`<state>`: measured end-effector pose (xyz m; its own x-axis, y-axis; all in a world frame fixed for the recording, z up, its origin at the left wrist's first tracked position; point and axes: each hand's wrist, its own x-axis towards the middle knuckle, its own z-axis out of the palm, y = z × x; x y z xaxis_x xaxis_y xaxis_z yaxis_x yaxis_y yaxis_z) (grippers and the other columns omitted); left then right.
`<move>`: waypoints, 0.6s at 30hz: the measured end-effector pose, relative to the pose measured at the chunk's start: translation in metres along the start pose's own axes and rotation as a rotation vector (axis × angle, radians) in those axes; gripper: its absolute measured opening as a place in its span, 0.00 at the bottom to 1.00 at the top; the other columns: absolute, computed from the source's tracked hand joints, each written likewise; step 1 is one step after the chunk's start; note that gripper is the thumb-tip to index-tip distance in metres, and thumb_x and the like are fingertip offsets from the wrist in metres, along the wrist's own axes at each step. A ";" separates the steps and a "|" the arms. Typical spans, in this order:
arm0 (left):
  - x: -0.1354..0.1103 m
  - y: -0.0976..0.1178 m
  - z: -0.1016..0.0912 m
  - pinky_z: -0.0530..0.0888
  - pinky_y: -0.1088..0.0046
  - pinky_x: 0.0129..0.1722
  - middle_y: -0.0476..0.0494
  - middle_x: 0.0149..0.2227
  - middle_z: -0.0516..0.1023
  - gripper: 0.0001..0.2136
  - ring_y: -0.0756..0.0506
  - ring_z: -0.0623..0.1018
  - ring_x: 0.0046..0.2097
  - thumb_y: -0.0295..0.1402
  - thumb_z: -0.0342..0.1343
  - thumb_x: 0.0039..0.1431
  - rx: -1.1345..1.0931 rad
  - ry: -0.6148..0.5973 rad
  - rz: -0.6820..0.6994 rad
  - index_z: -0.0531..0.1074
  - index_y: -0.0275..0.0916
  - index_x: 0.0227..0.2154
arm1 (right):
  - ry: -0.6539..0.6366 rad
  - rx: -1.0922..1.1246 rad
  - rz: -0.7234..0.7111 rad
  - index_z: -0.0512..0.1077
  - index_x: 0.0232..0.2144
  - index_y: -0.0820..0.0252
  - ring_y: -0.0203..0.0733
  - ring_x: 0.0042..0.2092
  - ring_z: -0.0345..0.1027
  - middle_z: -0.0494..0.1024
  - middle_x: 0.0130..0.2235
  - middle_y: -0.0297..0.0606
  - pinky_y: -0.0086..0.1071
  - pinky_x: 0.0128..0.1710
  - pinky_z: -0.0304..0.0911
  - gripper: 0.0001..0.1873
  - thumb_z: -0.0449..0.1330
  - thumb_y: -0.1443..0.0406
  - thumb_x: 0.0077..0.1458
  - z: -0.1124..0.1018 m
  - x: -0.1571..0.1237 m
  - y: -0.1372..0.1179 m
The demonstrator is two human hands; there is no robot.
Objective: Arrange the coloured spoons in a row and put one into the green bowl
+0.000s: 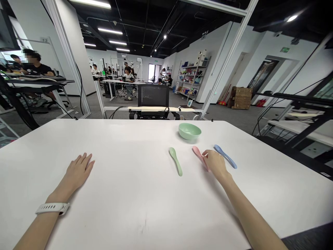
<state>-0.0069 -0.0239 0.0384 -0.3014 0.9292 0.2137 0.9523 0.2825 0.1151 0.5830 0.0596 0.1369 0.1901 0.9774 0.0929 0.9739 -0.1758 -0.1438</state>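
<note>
My right hand (215, 163) reaches over the pink spoon (198, 152), its thumb and fingers closed about the handle. The spoon's bowl points away from me, and part of its handle is hidden behind my fingers. To the left of it lies a light green spoon (176, 161); on the right, just past my hand, is a blue spoon (225, 157). Behind the spoons stands a green bowl (189, 132), upright. My left hand (79, 170) lies palm down at the left, fingers stretched out, touching only the white table (125, 194).
An office chair (153, 95) stands beyond the table's far edge, by a metal frame (226, 52). Farther back are a shelf rack (192, 74), a cardboard box (239, 98) and several people at desks. A dark rack (299, 135) stands to the right.
</note>
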 end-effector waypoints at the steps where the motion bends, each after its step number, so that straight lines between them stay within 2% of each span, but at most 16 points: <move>1: 0.000 0.000 0.000 0.64 0.46 0.73 0.27 0.75 0.67 0.40 0.28 0.66 0.75 0.49 0.32 0.67 -0.002 -0.003 -0.001 0.68 0.27 0.70 | -0.009 0.000 0.004 0.83 0.47 0.66 0.49 0.40 0.82 0.87 0.33 0.47 0.34 0.43 0.64 0.18 0.54 0.71 0.68 0.000 0.000 0.000; 7: 0.000 0.000 0.001 0.65 0.44 0.72 0.27 0.74 0.68 0.40 0.28 0.66 0.75 0.49 0.33 0.66 -0.015 0.011 0.004 0.68 0.28 0.70 | -0.018 -0.013 -0.004 0.83 0.47 0.67 0.51 0.41 0.82 0.85 0.30 0.47 0.36 0.43 0.65 0.20 0.52 0.71 0.66 0.004 0.001 0.003; 13: -0.001 -0.001 0.002 0.66 0.45 0.71 0.27 0.73 0.70 0.39 0.28 0.68 0.74 0.49 0.34 0.67 -0.011 0.035 0.007 0.69 0.29 0.69 | 0.101 0.000 -0.086 0.83 0.45 0.63 0.53 0.45 0.83 0.88 0.44 0.51 0.38 0.47 0.69 0.19 0.52 0.71 0.64 0.011 0.024 0.024; 18: -0.001 0.000 -0.001 0.67 0.46 0.70 0.27 0.71 0.73 0.36 0.29 0.69 0.73 0.47 0.35 0.68 0.006 0.045 0.024 0.70 0.31 0.68 | 0.144 0.036 -0.299 0.79 0.58 0.67 0.56 0.58 0.79 0.84 0.57 0.56 0.46 0.58 0.71 0.25 0.48 0.68 0.69 0.022 0.051 0.049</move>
<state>-0.0064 -0.0254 0.0390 -0.2800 0.9241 0.2601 0.9596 0.2616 0.1037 0.6375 0.1030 0.1132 -0.0854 0.9579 0.2742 0.9847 0.1231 -0.1233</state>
